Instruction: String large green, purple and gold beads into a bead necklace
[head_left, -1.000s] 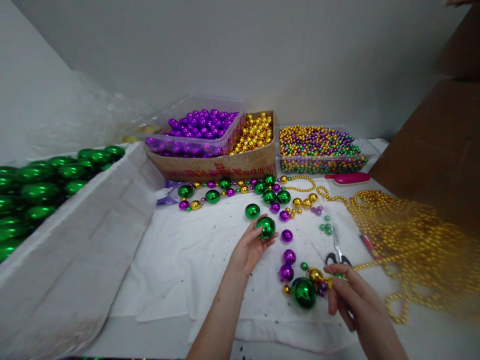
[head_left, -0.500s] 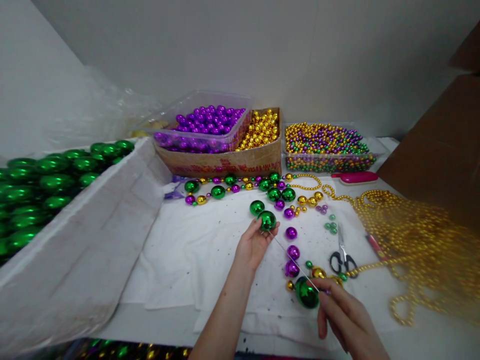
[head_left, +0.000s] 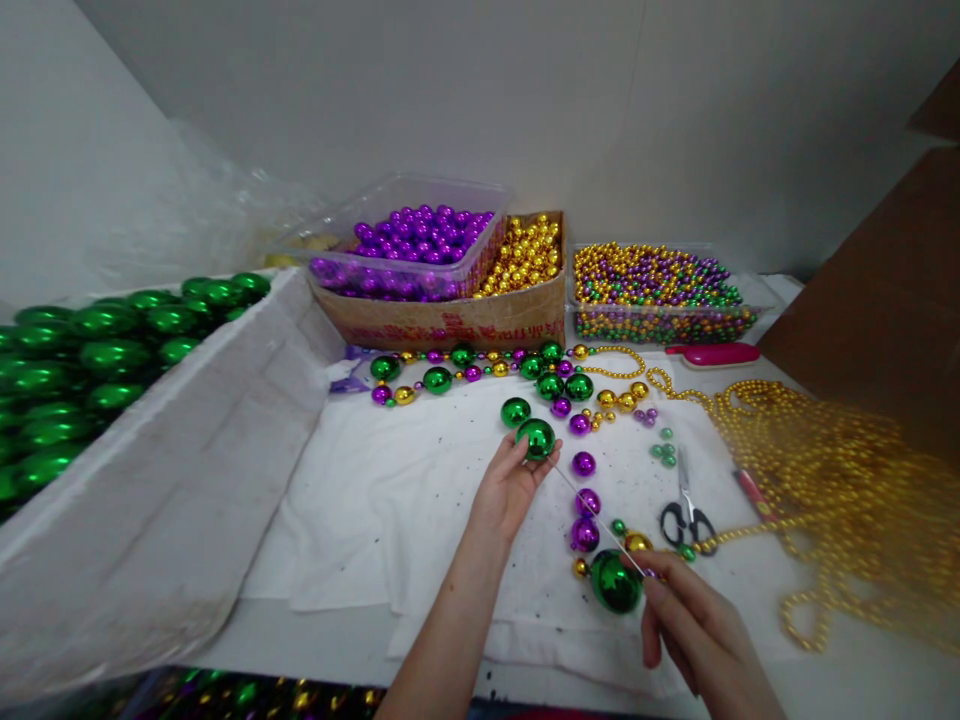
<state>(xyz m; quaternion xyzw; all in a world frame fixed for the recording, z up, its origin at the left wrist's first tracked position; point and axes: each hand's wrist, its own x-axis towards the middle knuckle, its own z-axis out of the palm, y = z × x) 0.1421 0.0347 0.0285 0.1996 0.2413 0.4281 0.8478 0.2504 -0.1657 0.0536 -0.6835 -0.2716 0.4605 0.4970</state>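
A large shiny green bead point(head_left: 535, 439) is pinched in the fingers of my left hand point(head_left: 512, 482). From it a thin, straight, pale needle-like rod point(head_left: 600, 525) slants down to my right hand point(head_left: 694, 610), whose thumb and forefinger close on its lower end. Below the rod lies another big green bead point(head_left: 616, 581), beside a gold bead point(head_left: 637, 543) partly behind my right fingers. Several purple beads point(head_left: 585, 534) run in a column near the rod. A loose green bead point(head_left: 515, 411) sits just beyond my left hand.
A foam box point(head_left: 247, 440) of large green beads stands left. Behind are a clear tub point(head_left: 480, 262) of purple beads, a cardboard box point(head_left: 450, 322) with gold beads, and a mixed-bead tub point(head_left: 664, 322). Scissors point(head_left: 686, 515), gold bead chains point(head_left: 847, 480) and a finished-looking garland point(head_left: 437, 379) lie around.
My right hand has shifted very slightly right with the rod's end. My left hand holds the green bead almost unmoved; the whole view has shifted a little.
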